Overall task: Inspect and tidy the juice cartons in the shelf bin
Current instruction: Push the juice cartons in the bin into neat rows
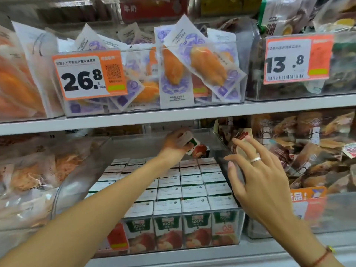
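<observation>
Lower shelf, centre: we count one clear plastic shelf bin (227,145) holding rows of juice cartons (190,191), upright and packed side by side from the front wall toward the back, white tops up; the front row shows green "100%" panels and apple pictures through the front wall. The back part of the bin stands bare of cartons. Our left hand (177,140) reaches to the back of the bin, fingers curled round a single juice carton (198,149), which it holds tilted above the rearmost row. Our right hand (258,178) hovers over the bin's right wall with fingers spread and released, grasping nothing; a silver ring (255,159) sits on one finger and a red string bracelet (321,257) on the wrist. Upper shelf: a clear bin of purple-and-white snack packets (177,74) with an orange price tag (88,76) reading 26.8; to its right, a second tag (298,58) reading 13.8. Right of the carton bin: brown snack packs (308,151).
</observation>
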